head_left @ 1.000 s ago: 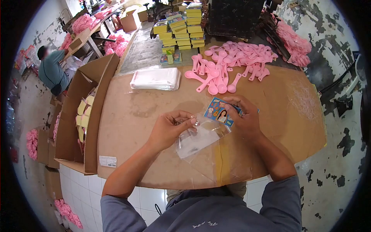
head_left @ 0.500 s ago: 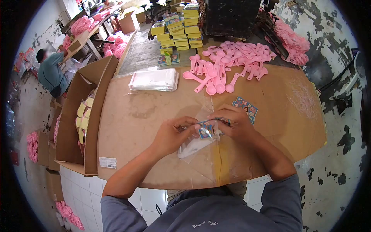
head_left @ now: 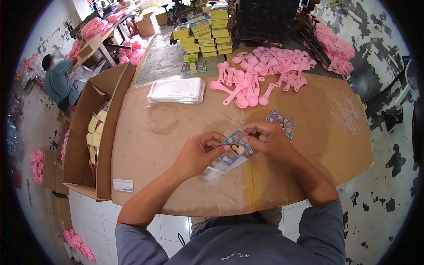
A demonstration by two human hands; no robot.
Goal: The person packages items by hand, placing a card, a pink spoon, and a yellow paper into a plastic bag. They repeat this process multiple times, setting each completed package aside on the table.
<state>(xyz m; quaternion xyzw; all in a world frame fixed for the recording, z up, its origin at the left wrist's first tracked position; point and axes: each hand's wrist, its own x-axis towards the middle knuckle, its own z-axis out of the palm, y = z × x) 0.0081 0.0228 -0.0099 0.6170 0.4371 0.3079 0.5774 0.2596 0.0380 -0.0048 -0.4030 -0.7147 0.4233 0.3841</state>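
A blue printed card [head_left: 232, 156] lies face up between my hands, overlapping a clear plastic bag [head_left: 215, 172] on the cardboard-covered table [head_left: 168, 145]. My left hand [head_left: 196, 152] is closed on the card's left edge, its thumb over the printed face. With thumb and fingers pinched at the upper right corner, my right hand [head_left: 270, 140] grips the card and the plastic around it. More blue cards [head_left: 287, 124] lie just beyond the right hand, partly covered by it.
Pink scoops [head_left: 251, 88] are heaped at the back. Left of them lies a stack of clear bags [head_left: 176, 91]; behind stand yellow-edged card stacks [head_left: 205, 42]. An open carton [head_left: 117, 128] borders the table's left side. A person [head_left: 59, 81] works at far left.
The card was bent and largely hidden by my fingers; now it lies flatter with its face showing. My right hand has shifted slightly, and both hands keep hold.
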